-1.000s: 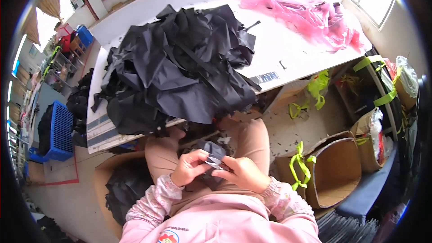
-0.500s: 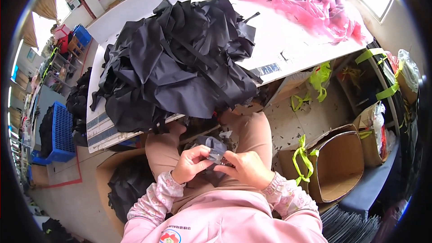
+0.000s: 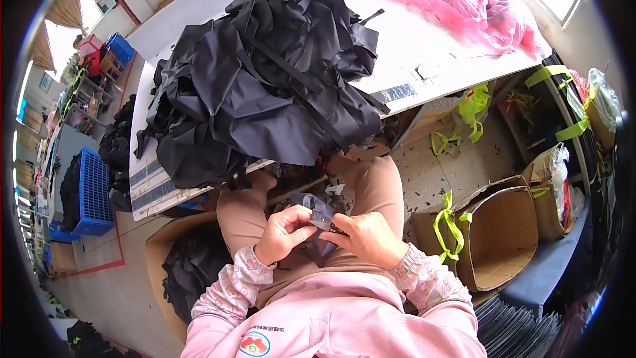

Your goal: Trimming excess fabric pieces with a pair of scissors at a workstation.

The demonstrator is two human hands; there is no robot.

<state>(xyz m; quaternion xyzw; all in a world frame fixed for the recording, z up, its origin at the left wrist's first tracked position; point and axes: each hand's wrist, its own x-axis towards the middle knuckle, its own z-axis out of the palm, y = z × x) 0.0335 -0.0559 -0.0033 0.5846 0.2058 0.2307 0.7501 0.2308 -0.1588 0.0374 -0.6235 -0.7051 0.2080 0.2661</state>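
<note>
Above my lap, my left hand (image 3: pixel 285 235) pinches the edge of a dark grey fabric piece (image 3: pixel 320 210) between thumb and fingers. Close beside it, my right hand (image 3: pixel 370 238) is closed on the same piece, its thumb and fingertips near a shiny light patch. A small dark thing shows at the right fingertips, too small to make out. The fabric's lower part hangs between my knees. Ahead, a big heap of black fabric pieces with straps (image 3: pixel 265 86) covers much of the white table (image 3: pixel 424 66) and droops over its near edge.
Pink plastic sheeting (image 3: pixel 450 3) lies at the table's far right. An open cardboard box (image 3: pixel 500 238) with a yellow-green tie stands at my right. At my left is a box of black material (image 3: pixel 195 272); a blue crate (image 3: pixel 93 192) stands farther off.
Both hands stay together on the fabric piece, which has turned slightly. My right fingers have shifted a little along its edge. The whole view has tilted slightly.
</note>
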